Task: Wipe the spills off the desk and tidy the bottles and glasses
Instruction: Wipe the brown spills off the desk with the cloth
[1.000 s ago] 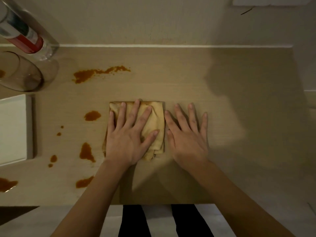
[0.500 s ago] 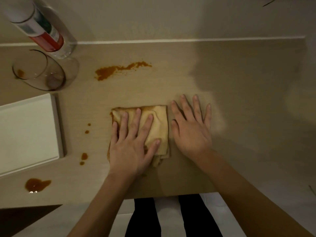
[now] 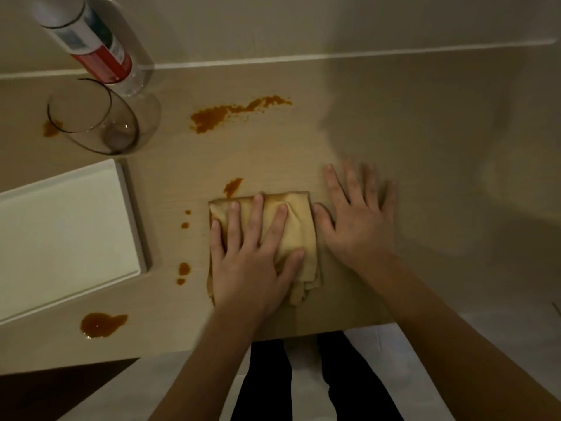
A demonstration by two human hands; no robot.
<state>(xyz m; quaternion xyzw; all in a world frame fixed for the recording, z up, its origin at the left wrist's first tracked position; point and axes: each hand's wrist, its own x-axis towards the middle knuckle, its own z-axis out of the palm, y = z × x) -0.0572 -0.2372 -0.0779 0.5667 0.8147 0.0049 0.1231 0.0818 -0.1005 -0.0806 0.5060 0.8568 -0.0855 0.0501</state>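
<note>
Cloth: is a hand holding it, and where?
Not gripped. The left hand presses flat on top of the cloth, fingers straight. The right hand lies on the desk.

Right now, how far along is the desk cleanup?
Done: nothing clearly finished, though the desk right of the hands shows no stains. In hand: left hand presses the folded cloth flat; right hand rests beside it. Left: long smear, puddle, small drops, plus bottle and glass.
</note>
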